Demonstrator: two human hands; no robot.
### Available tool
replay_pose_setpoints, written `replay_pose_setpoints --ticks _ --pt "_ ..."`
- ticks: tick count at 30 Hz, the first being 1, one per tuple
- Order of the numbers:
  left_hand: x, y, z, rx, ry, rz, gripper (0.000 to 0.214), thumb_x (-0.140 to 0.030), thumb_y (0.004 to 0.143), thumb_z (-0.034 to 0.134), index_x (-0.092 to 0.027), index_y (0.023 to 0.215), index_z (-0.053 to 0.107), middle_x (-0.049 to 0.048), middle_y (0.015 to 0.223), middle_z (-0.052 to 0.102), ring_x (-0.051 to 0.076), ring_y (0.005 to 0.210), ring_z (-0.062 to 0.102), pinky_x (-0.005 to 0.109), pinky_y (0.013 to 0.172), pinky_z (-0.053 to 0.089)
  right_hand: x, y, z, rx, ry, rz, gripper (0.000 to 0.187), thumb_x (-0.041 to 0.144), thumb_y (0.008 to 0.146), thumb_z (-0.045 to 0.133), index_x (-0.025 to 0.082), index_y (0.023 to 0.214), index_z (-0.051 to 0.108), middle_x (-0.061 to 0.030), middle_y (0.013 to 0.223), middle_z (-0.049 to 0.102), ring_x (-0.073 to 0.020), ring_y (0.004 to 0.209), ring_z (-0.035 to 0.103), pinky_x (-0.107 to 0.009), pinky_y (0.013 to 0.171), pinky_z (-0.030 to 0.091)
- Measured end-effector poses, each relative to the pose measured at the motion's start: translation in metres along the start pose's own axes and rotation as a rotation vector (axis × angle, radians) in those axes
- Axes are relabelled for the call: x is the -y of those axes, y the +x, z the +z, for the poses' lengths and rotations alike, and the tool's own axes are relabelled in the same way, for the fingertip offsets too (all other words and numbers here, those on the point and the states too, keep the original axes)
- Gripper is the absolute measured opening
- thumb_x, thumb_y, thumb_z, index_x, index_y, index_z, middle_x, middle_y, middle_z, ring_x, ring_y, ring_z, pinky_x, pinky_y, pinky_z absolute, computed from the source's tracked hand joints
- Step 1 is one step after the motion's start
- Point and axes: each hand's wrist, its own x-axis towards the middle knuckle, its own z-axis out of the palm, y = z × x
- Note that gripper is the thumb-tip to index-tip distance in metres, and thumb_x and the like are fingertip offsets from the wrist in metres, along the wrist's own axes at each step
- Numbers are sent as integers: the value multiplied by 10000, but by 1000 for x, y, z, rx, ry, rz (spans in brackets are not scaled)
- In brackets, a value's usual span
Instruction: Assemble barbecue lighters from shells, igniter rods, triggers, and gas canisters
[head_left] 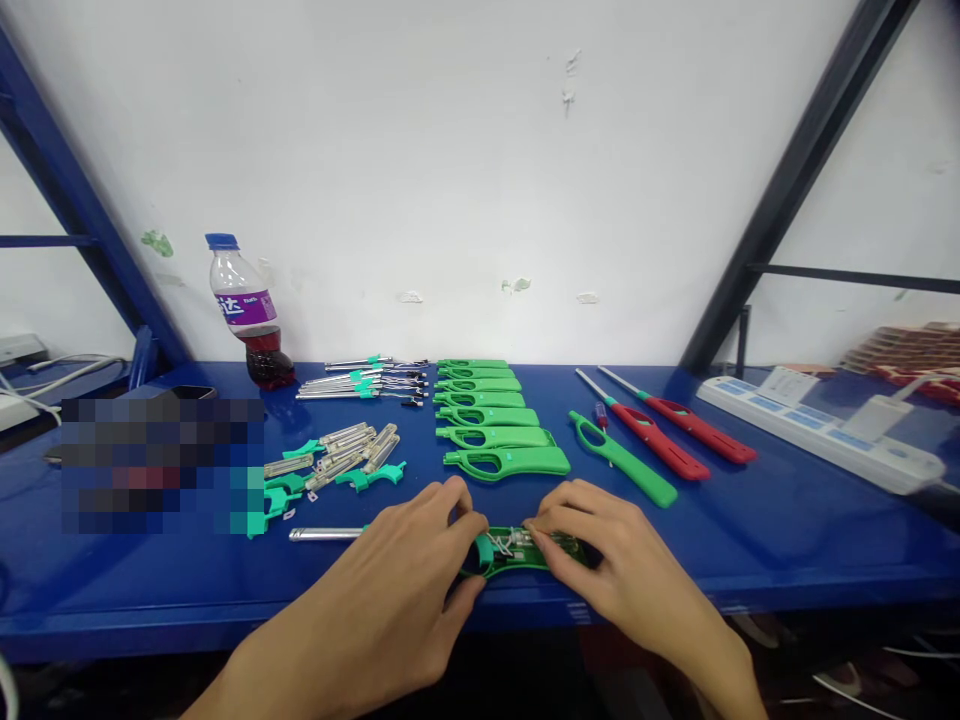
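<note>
Nearest, at the front edge of the blue bench (750,545): an open green lighter shell (517,553), flat on the surface, hollow side up. Inside it, thin white wires and small metal parts laid bare, with a teal trigger piece at its left end. Just to its left, in line with it, a bare metal tube (324,534), flat on the bench.

Gripped from both sides. Left hand (405,585): fingers curled, thumb and forefinger closed on the shell's left end by the trigger, palm down. Right hand (619,565): fingers bent and bunched close, thumb and forefinger tips drawn together on the shell's middle, right over the wires; other fingers folded over its right end and hiding it.

Just beyond the hands, a column of closed green handle shells (495,415), side by side, running away toward the wall. Left of that, a loose heap of metal tubes with teal triggers (337,455). Right of the column, one finished green lighter (622,460), then two red lighters (679,435), all slanted the same way, apart from one another.

Farther back, a tidy bundle of thin metal rods (367,380) beside the column's far end. Near the wall at the left, a plastic bottle (247,315), upright, blue cap, purple label, dark drink low inside. Far right, a white power strip (817,430), lying at a slant.
</note>
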Motion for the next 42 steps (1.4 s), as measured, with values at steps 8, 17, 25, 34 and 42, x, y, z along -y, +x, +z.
replay_pose_setpoints --ticks 8,17,25,34,42 --pt "0 2 -2 33 -44 -32 185 -133 997 622 -230 1155 626 96 1353 607 282 1125 674 463 918 585 0 2 0 -1 5 -6 188 166 1060 607 241 977 757 -28 988 735 -192 906 691 -327 819 536" --pt "-5 2 0 52 8 -8 170 -116 1019 504 -212 1107 614 114 1291 606 302 1110 645 490 876 578 0 0 0 2 7 0 185 164 1062 604 245 979 750 -24 990 731 -191 908 688 -325 819 522" --pt "-3 3 0 74 3 -26 195 -139 1005 575 -216 1176 629 91 1288 621 302 1100 654 489 865 557 -2 1 2 -5 19 -7 184 169 1063 611 243 973 754 -17 987 731 -186 902 681 -322 813 512" --pt "0 6 2 28 -22 -86 133 -196 973 624 -244 1094 648 47 1175 679 283 1023 679 437 828 514 -3 0 2 -13 27 -15 181 172 1066 607 250 979 746 -8 983 725 -183 903 678 -321 813 500" --pt "1 8 6 17 -49 -88 187 -215 948 601 -244 1126 651 64 1213 648 280 1037 668 436 835 518 -2 1 2 -13 21 -15 179 159 1059 616 247 977 748 -9 981 727 -181 897 678 -315 811 504"
